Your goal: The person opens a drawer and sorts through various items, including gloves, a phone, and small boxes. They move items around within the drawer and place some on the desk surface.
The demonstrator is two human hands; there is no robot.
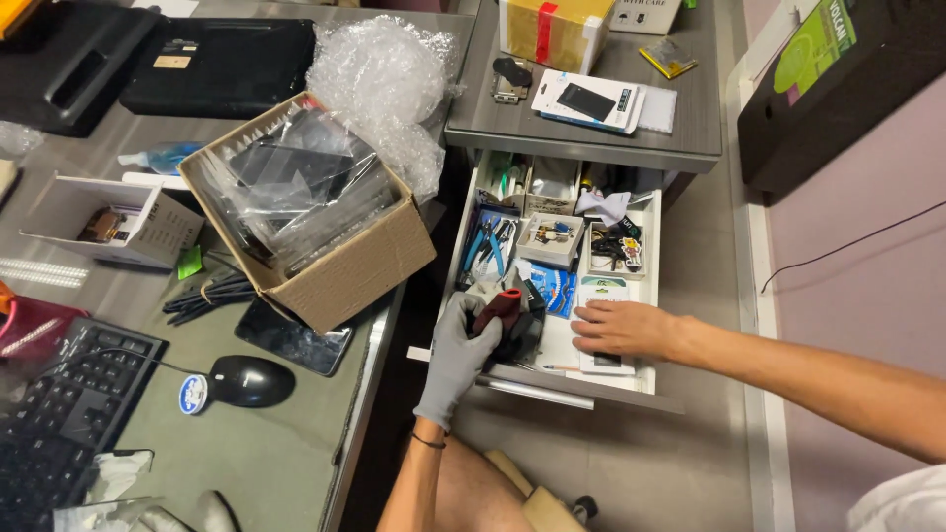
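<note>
Single head cam, steep look-down, close over open drawer [645, 212] betw. desk [266, 463] & side unit [591, 138].

**Grey desks against a pale mauve wall**

A grey-green desk [266, 463] fills the left side. Beside it stands a lower grey cabinet [680, 138] on a grey floor [631, 463]. On the right, a pale mauve wall [867, 266] meets white skirting [764, 296]. The light is even and soft.
</note>
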